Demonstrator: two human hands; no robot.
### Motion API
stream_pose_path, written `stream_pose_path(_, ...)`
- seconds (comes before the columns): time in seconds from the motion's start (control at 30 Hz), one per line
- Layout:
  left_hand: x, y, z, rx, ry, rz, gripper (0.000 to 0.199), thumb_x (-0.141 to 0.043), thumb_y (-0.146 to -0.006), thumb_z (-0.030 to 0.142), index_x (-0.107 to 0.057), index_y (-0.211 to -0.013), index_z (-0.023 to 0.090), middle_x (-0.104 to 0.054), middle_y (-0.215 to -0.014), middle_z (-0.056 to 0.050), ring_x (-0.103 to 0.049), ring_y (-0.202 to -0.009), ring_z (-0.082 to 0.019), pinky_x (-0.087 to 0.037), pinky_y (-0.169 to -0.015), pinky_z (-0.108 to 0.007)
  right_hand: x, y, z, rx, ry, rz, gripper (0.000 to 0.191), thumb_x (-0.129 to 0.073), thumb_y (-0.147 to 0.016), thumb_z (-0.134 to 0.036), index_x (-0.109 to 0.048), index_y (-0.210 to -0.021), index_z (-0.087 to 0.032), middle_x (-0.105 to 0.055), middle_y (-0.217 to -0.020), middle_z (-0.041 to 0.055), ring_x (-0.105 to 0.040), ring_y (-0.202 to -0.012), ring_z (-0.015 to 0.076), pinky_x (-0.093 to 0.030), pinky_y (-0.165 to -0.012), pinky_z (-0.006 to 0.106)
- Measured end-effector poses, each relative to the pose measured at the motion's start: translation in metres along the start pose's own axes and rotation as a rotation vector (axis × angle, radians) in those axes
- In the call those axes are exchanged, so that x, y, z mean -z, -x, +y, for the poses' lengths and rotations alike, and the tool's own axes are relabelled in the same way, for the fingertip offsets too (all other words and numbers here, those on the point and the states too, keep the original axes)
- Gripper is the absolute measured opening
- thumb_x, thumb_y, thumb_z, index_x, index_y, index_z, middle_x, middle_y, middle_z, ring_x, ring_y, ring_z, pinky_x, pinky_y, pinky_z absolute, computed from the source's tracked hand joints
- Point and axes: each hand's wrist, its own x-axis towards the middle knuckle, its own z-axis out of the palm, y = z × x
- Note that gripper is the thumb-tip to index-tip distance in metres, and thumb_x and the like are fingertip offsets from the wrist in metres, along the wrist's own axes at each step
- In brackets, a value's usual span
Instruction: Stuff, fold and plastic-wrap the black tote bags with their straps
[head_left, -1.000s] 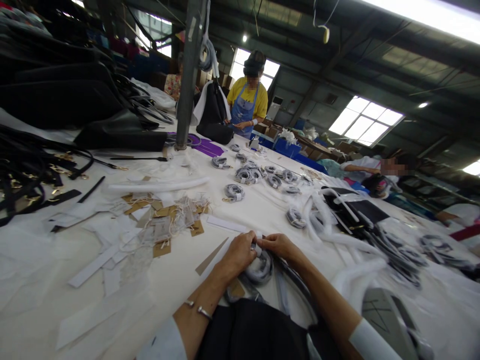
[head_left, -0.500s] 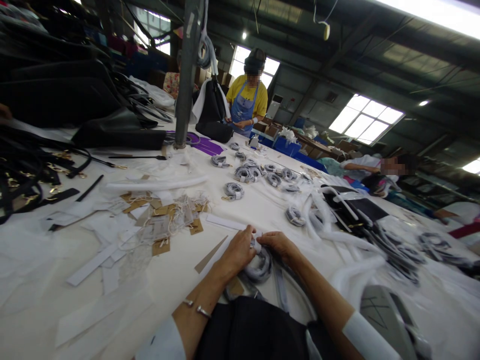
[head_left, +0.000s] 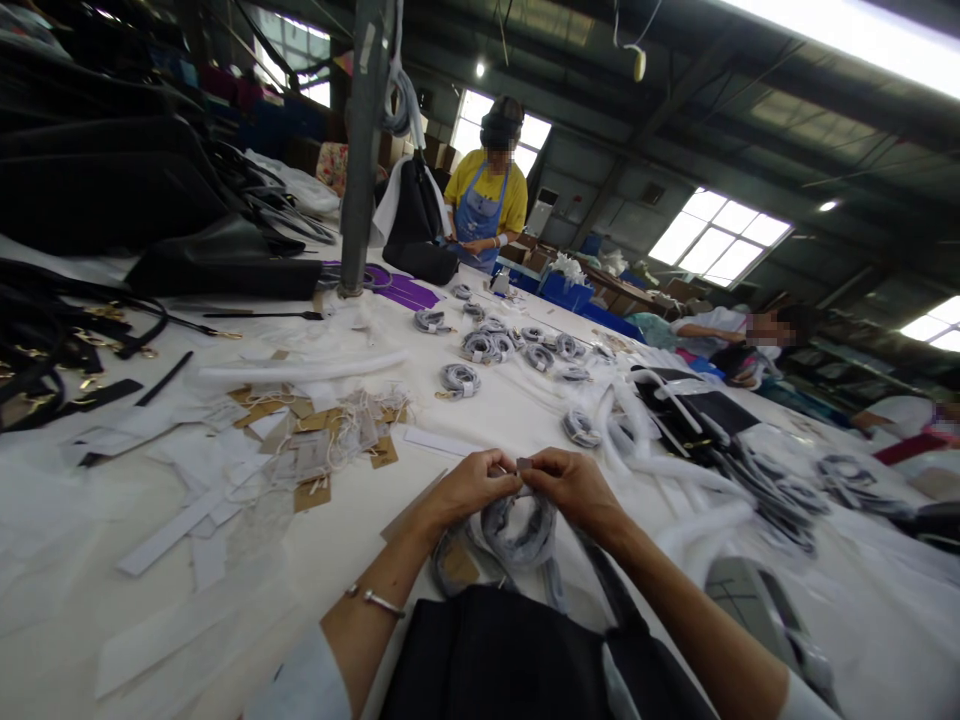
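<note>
Grip of left hand and right hand closed at top of grey coil — now less covered.

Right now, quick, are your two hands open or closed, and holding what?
Left hand: closed at the top of the coiled strap; what it pinches is hidden.
Right hand: closed, pinching a small grey piece.

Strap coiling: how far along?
Looks done: banded coils mid-table. In hand: one gray coil, left hand and right hand pinching at its top; fingers hide whether its band is closed. Likely left: loose gray straps bunched on the right. Total unclear.
</note>
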Motion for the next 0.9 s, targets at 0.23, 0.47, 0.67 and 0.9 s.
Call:
stream_pose_path(0.23,-0.011,0.002,0.011,-0.125,-0.129,0.146,0.017,-0.063,-0.069,0.025,-0.059,-0.083,0.017,-0.059,-0.074,0.003,-0.051,-0.070,-0.012,-0.038,-0.063,-0.022,0.005,-0.001,0.008,-0.191,-0.183,-0.083,0.022,-0.073,-0.061,-0.036,-0.064,-0.059,-0.015,-0.053,-0.050,-0.0036,-0.040,-0.049,0.0091,-0.028,-0.048,0.023)
stream_pose_path(0.47,-0.010,0.000,0.003,-0.046,-0.011,0.064,0.015,-0.060,-0.070,0.024,-0.055,-0.084,0.018,-0.064,-0.078,0.001,-0.058,-0.072,-0.013,-0.041,-0.064,-0.023,-0.002,0.002,-0.002,-0.082,0.027,-0.030,0.018,-0.065,-0.069,-0.033,-0.069,-0.065,-0.016,-0.059,-0.055,-0.0022,-0.048,-0.053,0.0104,-0.031,-0.048,0.021)
stream_pose_path(0.67,-0.012,0.002,-0.004,0.054,0.244,-0.057,0.024,-0.064,-0.070,0.026,-0.052,-0.088,0.018,-0.066,-0.075,-0.001,-0.063,-0.065,-0.014,-0.045,-0.060,-0.023,-0.001,0.002,-0.001,0.010,0.100,-0.087,0.021,-0.061,-0.077,-0.034,-0.075,-0.074,-0.019,-0.067,-0.062,-0.0014,-0.058,-0.059,0.0135,-0.037,-0.053,0.021)
stream_pose_path(0.9,-0.027,-0.006,-0.018,0.099,0.447,0.054,0.020,-0.065,-0.063,0.020,-0.051,-0.078,0.018,-0.066,-0.061,0.000,-0.058,-0.051,-0.013,-0.045,-0.053,-0.023,0.006,-0.005,-0.001,0.264,0.325,-0.211,0.025,-0.054,-0.073,-0.011,-0.074,-0.082,-0.020,-0.073,-0.073,0.0001,-0.065,-0.066,0.0151,-0.043,-0.062,0.023)
